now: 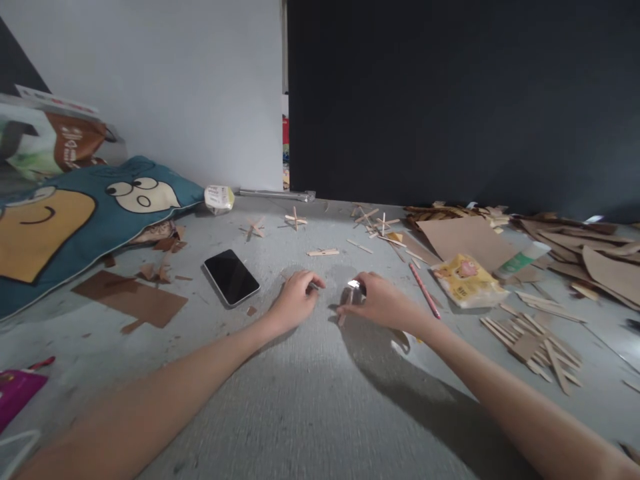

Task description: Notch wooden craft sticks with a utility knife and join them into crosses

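Observation:
My left hand (299, 300) rests low over the grey tabletop, right of a black-screened phone (231, 277). Its fingers are curled, and a small dark bit shows between them, too unclear to name. Across a narrow gap, my right hand (381, 301) is bent around a small shiny object (355, 285) with a dark part. What that object is I cannot make out; fingers hide much of it. A thin brownish strip (343, 318) shows below the right fingertips. Under the right wrist lies a curved loop (401, 342), partly covered. Ahead are small wooden sticks (323, 253).
Crossed-stick pieces (295, 219) stand farther back. On the right are a red pencil (425, 291), a yellow packet (469, 280), a white-green tube (523, 259), stick piles (537, 343) and cardboard scraps (607, 263). Brown cardboard (133, 298) and a blue cushion (115, 213) lie left.

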Demonstrator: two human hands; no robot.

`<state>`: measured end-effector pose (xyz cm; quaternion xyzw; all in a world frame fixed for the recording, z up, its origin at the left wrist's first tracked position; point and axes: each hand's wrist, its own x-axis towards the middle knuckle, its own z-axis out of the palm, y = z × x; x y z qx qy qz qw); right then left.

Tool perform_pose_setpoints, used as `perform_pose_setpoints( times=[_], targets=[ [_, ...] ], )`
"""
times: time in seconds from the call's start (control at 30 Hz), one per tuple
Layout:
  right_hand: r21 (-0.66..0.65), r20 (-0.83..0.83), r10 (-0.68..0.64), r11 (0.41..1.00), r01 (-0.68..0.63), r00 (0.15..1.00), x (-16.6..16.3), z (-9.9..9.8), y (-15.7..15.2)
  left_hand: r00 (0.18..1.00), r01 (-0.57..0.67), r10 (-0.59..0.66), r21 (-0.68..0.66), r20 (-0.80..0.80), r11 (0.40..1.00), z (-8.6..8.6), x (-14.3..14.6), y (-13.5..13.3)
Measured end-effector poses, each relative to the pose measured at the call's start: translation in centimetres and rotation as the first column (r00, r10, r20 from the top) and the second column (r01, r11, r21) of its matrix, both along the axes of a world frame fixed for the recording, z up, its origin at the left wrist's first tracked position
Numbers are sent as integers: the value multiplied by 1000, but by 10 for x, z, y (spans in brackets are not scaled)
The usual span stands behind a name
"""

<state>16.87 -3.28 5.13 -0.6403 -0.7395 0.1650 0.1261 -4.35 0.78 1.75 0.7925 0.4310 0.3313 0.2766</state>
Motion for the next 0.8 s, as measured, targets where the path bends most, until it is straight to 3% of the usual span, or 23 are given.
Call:
perform_pose_setpoints(
  times=[0.23, 0.57, 0.8],
  targets=[
    [-6, 47, -76, 997, 77, 996, -12, -7, -13, 999, 3, -3, -1, -46, 1000, 2, 0, -1],
    [-29, -47, 49, 998, -50, 998, -4, -8, -3, 998, 13, -12, 24, -59, 1000, -1, -1, 0],
    [-17, 11, -79, 997, 79, 997, -8, -10, -6, 997, 8, -6, 22, -72, 1000, -1, 0, 0]
  ],
)
